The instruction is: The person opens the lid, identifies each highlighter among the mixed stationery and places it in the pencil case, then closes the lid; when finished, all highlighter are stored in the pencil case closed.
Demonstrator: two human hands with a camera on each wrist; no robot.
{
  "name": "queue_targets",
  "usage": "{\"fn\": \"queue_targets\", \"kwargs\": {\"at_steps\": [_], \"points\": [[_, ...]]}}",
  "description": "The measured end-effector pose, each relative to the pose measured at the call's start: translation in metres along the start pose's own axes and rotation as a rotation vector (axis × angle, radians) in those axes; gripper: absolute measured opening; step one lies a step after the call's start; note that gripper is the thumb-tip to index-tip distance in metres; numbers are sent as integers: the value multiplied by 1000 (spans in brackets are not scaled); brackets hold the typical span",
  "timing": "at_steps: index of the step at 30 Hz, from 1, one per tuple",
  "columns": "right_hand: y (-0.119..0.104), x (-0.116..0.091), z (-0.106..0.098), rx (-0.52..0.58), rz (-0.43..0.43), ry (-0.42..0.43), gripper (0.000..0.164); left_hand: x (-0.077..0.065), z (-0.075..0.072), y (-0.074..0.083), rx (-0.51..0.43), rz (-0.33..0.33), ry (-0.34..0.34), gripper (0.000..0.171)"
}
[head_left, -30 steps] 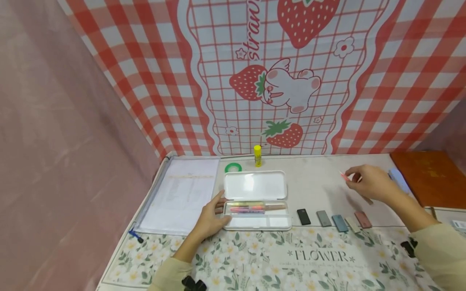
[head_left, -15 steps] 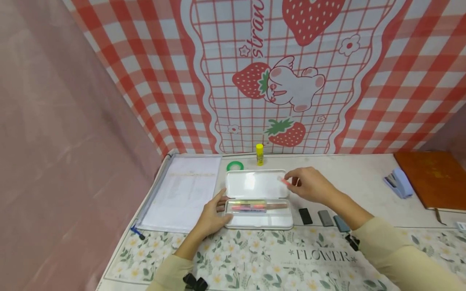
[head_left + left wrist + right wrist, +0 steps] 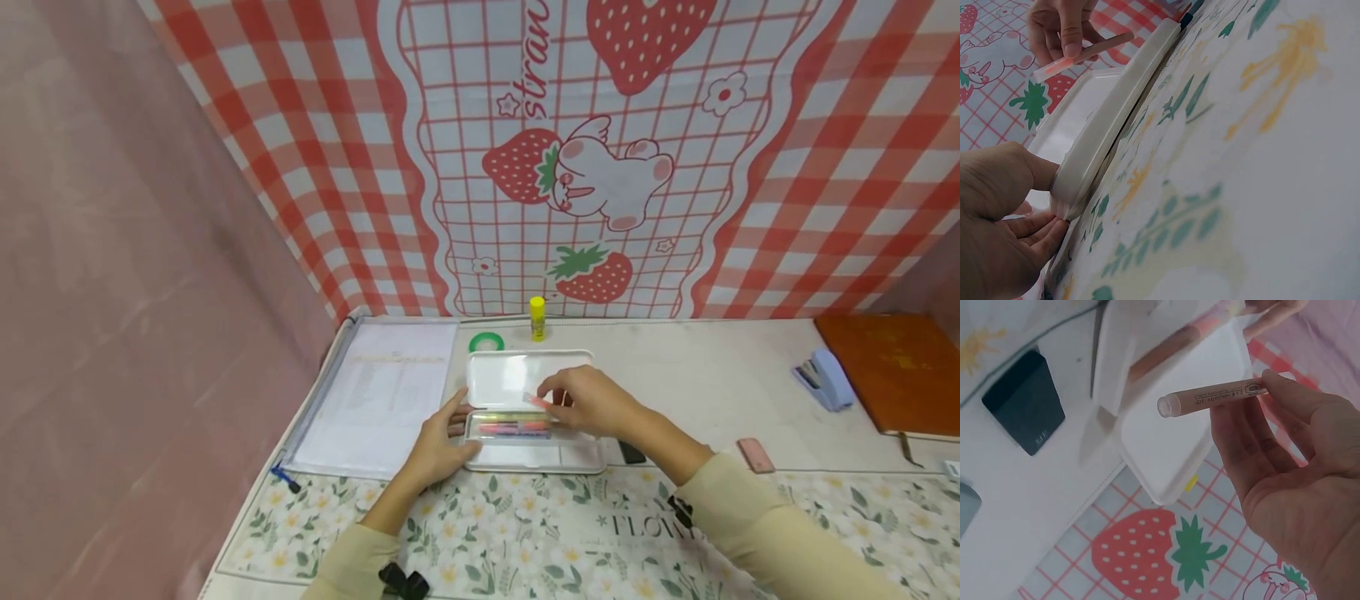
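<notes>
A white pencil case lies open on the table, its lid tipped back. Several pens lie in its rear compartment. At the case's left end, my left hand grips the edge, thumb on one side and fingers on the other in the left wrist view. My right hand pinches a highlighter between thumb and fingers above the case. The highlighter has a beige barrel and a clear cap with pink inside. The right hand covers part of the case's right side in the head view.
Right of the case lie a small black block and a pink block. Behind stand a glue stick and green tape. A document pouch lies left; a stapler and brown notebook lie right.
My right hand has carried the highlighter leftward from the right side of the table to over the pencil case. The left hand has stayed at the case's left end.
</notes>
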State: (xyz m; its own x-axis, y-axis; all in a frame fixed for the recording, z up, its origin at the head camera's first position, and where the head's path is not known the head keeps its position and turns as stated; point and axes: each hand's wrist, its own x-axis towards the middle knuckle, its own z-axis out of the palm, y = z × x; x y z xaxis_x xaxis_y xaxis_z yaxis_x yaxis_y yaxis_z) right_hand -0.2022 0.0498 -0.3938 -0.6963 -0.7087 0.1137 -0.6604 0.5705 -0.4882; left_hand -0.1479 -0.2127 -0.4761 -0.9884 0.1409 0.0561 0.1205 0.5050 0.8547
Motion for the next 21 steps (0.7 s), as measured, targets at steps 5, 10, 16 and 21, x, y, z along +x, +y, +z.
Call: {"fn": "queue_targets", "kwargs": {"at_steps": [5, 10, 16, 21], "points": [[3, -2, 13, 31, 4, -11, 19, 1, 1, -4, 17, -2, 1, 84], [5, -5, 28, -25, 23, -23, 17, 1, 1, -5, 17, 2, 4, 84], [4, -8, 38, -119, 72, -13, 15, 2, 1, -5, 32, -11, 2, 85], [4, -7, 41, -147, 81, -10, 13, 2, 1, -6, 36, -19, 2, 85]]}}
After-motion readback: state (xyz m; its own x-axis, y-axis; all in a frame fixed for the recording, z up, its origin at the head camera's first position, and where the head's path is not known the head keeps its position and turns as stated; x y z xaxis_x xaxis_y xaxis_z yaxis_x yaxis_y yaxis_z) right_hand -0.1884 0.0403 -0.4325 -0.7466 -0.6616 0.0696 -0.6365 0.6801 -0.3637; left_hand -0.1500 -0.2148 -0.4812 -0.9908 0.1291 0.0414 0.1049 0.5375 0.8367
